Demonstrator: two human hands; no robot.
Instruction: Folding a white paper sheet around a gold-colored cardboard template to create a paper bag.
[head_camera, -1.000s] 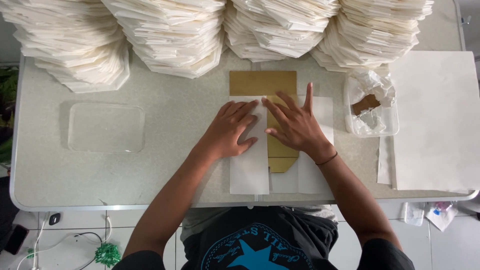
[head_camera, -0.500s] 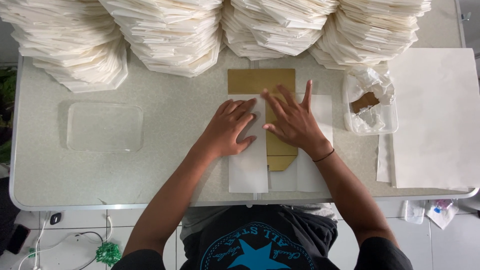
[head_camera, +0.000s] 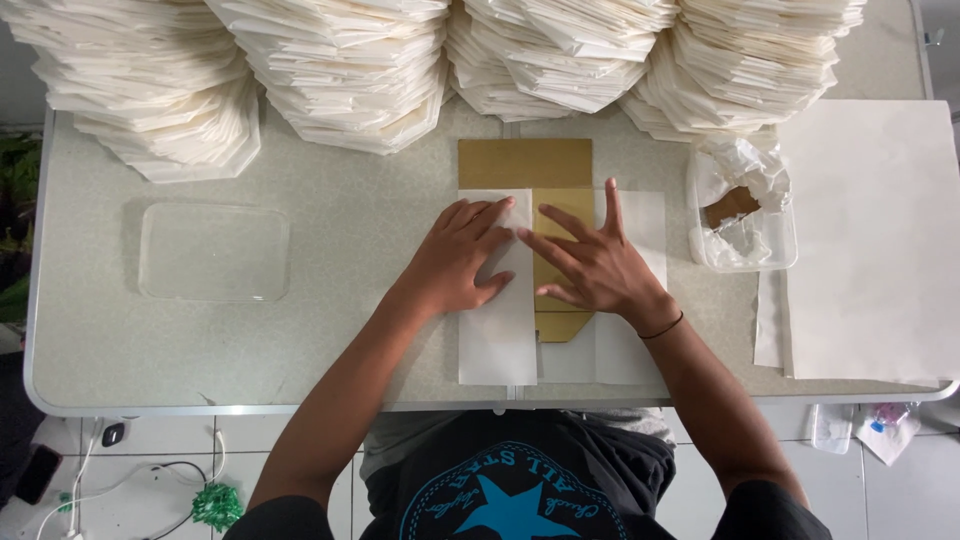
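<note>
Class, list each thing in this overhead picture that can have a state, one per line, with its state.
White paper sheet: left flap folded over the template, pressed flat.
Brown cardboard template: flat, partly covered by the paper.
Left hand: palm down on the folded flap.
Right hand: fingers spread, pressing down.
Clear plastic lid: flat, untouched.
Clear plastic tub: open, crumpled plastic inside.

Speckled grey table (head_camera: 330, 340), 4 stacks of folded white paper (head_camera: 350, 70), clear lid (head_camera: 213, 252), plastic tub (head_camera: 742, 262), white sheets (head_camera: 880, 240), brown card (head_camera: 525, 165)
</note>
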